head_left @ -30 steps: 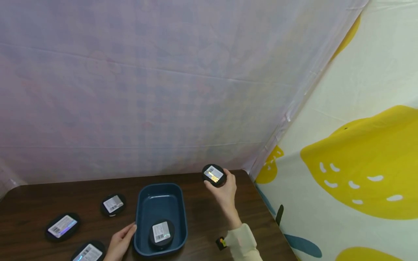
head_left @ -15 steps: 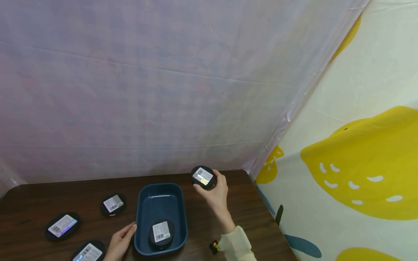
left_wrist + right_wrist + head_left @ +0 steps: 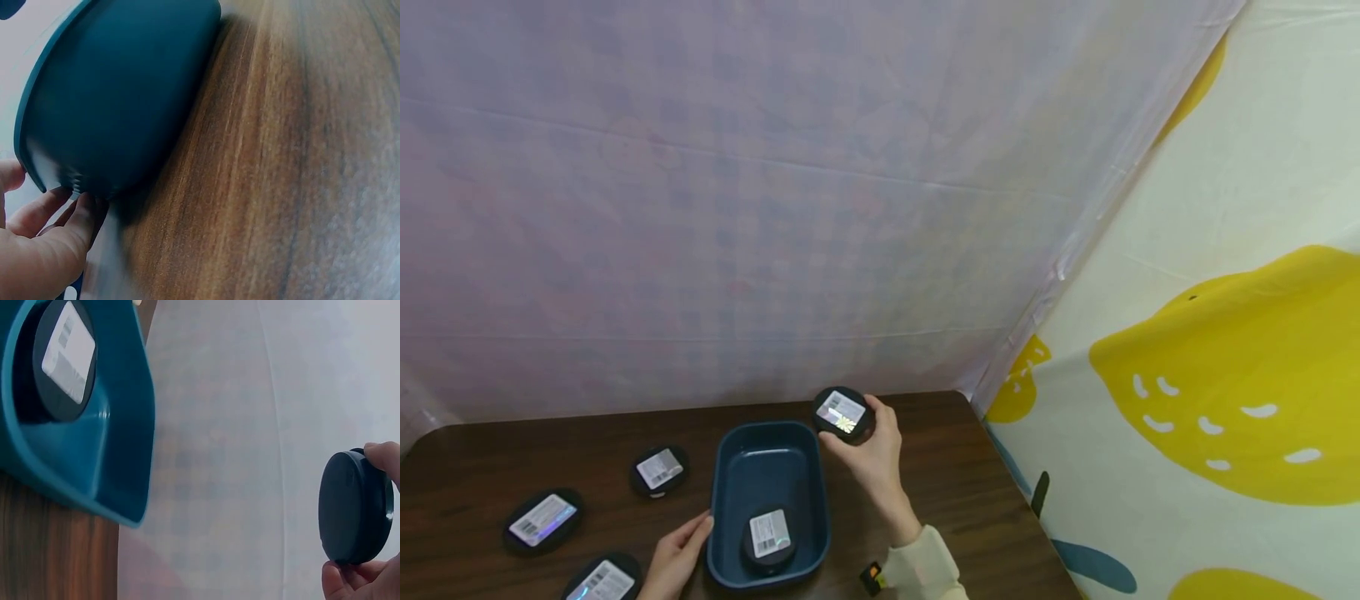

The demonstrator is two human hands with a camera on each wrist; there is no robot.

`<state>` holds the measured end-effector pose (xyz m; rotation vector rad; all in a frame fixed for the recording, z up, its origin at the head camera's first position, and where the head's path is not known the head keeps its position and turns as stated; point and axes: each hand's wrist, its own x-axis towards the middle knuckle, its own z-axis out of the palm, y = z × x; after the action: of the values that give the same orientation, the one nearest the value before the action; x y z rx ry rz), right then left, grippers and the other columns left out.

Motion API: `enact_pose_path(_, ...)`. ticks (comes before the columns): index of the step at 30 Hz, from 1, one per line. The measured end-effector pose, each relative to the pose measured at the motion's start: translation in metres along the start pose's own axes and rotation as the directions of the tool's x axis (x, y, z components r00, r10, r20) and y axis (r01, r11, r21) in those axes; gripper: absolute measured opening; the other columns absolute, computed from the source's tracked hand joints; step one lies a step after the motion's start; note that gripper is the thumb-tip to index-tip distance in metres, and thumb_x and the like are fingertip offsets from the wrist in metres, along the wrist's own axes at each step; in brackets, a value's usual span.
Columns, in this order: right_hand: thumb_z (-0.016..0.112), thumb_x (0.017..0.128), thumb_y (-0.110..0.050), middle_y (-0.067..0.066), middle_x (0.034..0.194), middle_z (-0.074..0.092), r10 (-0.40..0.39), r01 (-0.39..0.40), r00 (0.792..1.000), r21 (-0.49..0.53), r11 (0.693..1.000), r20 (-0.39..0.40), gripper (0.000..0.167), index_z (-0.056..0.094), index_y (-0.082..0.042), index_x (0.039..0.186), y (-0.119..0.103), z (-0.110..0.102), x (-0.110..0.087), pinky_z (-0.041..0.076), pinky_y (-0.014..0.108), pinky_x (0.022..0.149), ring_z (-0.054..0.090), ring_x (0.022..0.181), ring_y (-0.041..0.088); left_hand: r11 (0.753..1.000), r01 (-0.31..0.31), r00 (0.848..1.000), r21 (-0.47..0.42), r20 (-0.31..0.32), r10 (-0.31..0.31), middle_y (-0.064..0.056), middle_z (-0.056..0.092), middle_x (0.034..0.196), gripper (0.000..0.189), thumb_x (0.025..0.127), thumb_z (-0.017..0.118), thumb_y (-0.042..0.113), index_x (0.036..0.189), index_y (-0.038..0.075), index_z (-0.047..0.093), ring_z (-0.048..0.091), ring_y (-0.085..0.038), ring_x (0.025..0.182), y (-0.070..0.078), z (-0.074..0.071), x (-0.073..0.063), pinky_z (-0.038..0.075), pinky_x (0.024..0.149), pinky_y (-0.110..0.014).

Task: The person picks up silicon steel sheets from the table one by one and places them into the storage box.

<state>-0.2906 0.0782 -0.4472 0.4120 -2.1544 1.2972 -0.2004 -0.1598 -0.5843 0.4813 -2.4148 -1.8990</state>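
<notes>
My right hand (image 3: 868, 450) pinches a round black tin (image 3: 842, 413) with a white label, held in the air above the far right corner of a dark blue tray (image 3: 730, 487). In the right wrist view the black tin (image 3: 355, 507) sits between thumb and fingertips, with the blue tray (image 3: 119, 450) off to the left. A second black tin (image 3: 771, 537) lies inside the tray at its near end. My left hand (image 3: 677, 554) rests its fingers against the tray's near left wall; the left wrist view shows the fingertips (image 3: 75, 219) touching the tray's side (image 3: 119, 100).
Three more labelled black tins lie on the dark wooden table (image 3: 925, 483) left of the tray: one (image 3: 659, 470) close by, one (image 3: 542, 521) further left, one (image 3: 602, 579) at the bottom edge. A pale curtain hangs behind; a lemon-print cloth covers the right side.
My right hand has carried the black tin leftward, from over the table's right part to the tray's far right corner. The left hand and tray have stayed put.
</notes>
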Motion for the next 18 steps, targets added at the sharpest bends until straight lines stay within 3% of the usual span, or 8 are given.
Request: enact_pose_path(18,0.089,0.059,-0.023,0.012,0.101,0.056,0.021,-0.028,0.996,0.088,0.996,0.082,0.073,0.054,0.005,0.117,-0.023,0.017,-0.014,0.050,0.020,0.063,0.053,0.082,0.015,0.999,0.016,1.000,-0.034,0.012,-0.015,-0.031,0.042,0.133,0.054,0.099,0.042,0.028,0.131,-0.015,0.041,0.038,-0.044,0.125,-0.001,0.000,0.000,0.033,0.102,-0.054)
